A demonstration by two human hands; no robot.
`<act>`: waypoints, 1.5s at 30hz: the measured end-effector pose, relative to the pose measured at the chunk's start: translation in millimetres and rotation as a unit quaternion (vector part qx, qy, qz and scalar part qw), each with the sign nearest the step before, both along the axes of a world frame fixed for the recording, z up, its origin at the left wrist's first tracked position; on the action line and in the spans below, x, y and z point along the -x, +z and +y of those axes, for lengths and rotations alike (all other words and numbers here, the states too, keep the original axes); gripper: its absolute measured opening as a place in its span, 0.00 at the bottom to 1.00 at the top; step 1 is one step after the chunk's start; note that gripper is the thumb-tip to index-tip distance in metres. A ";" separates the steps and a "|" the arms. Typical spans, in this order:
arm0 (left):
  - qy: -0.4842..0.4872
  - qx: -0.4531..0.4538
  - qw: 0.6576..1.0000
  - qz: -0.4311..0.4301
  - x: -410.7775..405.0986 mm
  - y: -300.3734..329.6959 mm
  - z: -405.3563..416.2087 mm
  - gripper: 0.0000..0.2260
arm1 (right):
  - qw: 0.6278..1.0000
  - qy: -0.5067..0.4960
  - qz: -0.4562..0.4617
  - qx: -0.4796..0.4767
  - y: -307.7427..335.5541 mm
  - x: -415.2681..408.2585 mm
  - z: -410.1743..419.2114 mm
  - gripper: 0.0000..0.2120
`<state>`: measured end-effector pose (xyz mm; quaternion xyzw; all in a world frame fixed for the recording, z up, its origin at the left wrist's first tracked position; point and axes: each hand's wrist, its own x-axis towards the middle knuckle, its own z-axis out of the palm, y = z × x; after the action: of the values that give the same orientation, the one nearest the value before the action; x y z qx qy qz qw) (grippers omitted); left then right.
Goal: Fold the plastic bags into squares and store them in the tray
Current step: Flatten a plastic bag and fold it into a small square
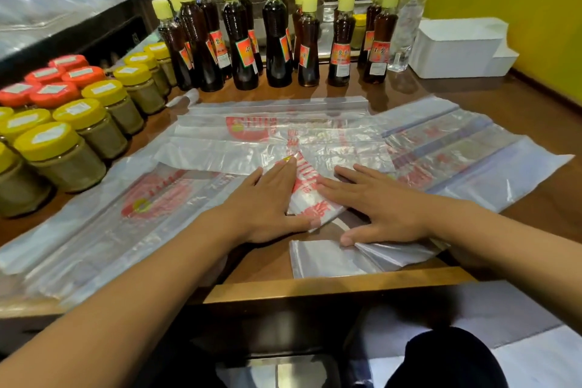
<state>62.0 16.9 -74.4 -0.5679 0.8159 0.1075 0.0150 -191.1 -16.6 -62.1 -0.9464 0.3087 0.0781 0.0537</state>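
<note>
Clear plastic, printed in red: 1 partly folded bag [310, 195], lying near-centre on the brown wooden surface [535, 110], seen from the head view, the only view.

- Left hand [267, 201]: fingers straight and held close together, palm down, pressing the left edge of the folded bag; thumb laid on its near corner.
- Right hand [381, 205]: fingers straight and slightly spread, flat on the bag's right side; thumb resting on a loose clear sheet [330, 258] at the near edge.
- Unfolded bags: 1 spread flat across the middle [252, 135], 1 at the left [104, 214], 1 at the right [472, 148]. All lie overlapping under or beside the folded one.
- White tray [456, 50]: far right, against the yellow wall [519, 9], well apart from both hands. Whether it holds anything cannot be told.
- Other stock: dark bottles with yellow caps [242, 38] in a far row; jars with yellow lids [63, 148] and red lids [53, 91] at the left.

Step in hand, as judged: flattening a fold. Done well, both palms would push trapped air outward toward the open edge, keeping edges matched before the next fold, since slick film tends to spring open and slide on the sheets beneath. Pinning 1 corner while creasing should keep the square true.
</note>
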 end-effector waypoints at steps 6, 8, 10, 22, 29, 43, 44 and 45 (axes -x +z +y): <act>-0.005 -0.004 1.000 0.029 -2.1 -9.5 -3.2 0.50 | 0.998 -0.031 -0.036 -0.037 17.5 -8.6 -14.7 0.40; -0.012 0.020 0.998 0.063 -2.6 -9.6 -2.0 0.48 | 0.992 -0.031 -0.119 0.005 19.9 -23.9 -19.3 0.30; -0.012 0.040 0.992 0.118 -1.8 -8.7 0.0 0.46 | 0.982 -0.036 -0.186 0.011 14.3 -41.2 -16.6 0.29; 0.085 0.014 0.991 0.099 -1.5 -11.3 11.1 0.59 | 0.994 -0.103 0.012 0.040 -12.2 -53.8 -11.0 0.41; 0.082 -0.002 0.992 0.097 -1.9 -6.4 9.4 0.58 | 0.992 -0.120 0.007 0.040 5.3 -60.6 -8.1 0.45; 0.085 0.044 0.986 0.137 -1.9 -8.4 11.8 0.57 | 0.885 -0.398 -0.200 -0.136 39.9 -82.1 -3.9 0.21; 0.083 0.049 0.986 0.138 -1.8 -8.1 11.8 0.57 | 0.878 -0.409 -0.194 -0.158 43.5 -84.4 -5.2 0.20; 0.082 0.054 0.985 0.139 -1.7 -8.3 11.8 0.57 | 0.871 -0.419 -0.189 -0.177 46.5 -85.8 -7.5 0.17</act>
<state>63.6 28.7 -82.7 -0.6127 0.7651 0.1416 -0.1383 -105.3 -24.1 -15.6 -0.7000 0.6409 -0.0789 0.3050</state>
